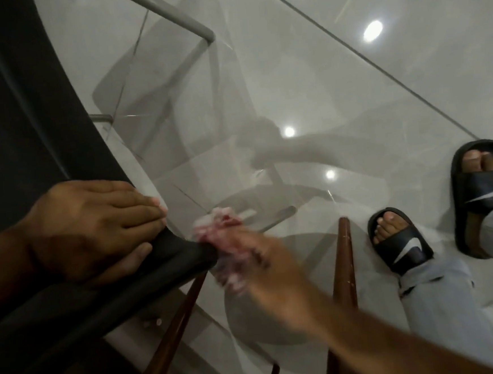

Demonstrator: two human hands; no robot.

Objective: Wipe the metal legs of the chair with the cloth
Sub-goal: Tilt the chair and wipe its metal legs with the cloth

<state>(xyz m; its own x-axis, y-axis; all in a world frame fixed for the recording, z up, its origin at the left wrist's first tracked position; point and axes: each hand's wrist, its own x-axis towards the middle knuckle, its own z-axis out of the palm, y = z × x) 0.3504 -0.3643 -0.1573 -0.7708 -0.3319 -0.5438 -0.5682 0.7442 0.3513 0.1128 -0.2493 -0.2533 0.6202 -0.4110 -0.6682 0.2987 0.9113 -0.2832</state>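
I look down at a black chair (pixel 28 130) that fills the left side. My left hand (pixel 95 225) rests flat on its seat edge, fingers over the rim. Just right of the seat corner, my right hand (pixel 263 271), blurred by motion, is closed on a pink and white cloth (pixel 222 227). The cloth is pressed against a grey metal leg (pixel 274 217) that runs down toward the floor. Another grey metal leg (pixel 173 18) crosses the top, and a short stub of metal (pixel 101 118) shows beside the seat.
A glossy pale tiled floor (pixel 319 77) reflects ceiling lights and the chair. Brown wooden legs (pixel 344 264) of another piece of furniture rise at the bottom centre. My feet in black slides (pixel 397 240) stand at the right, with light grey trousers.
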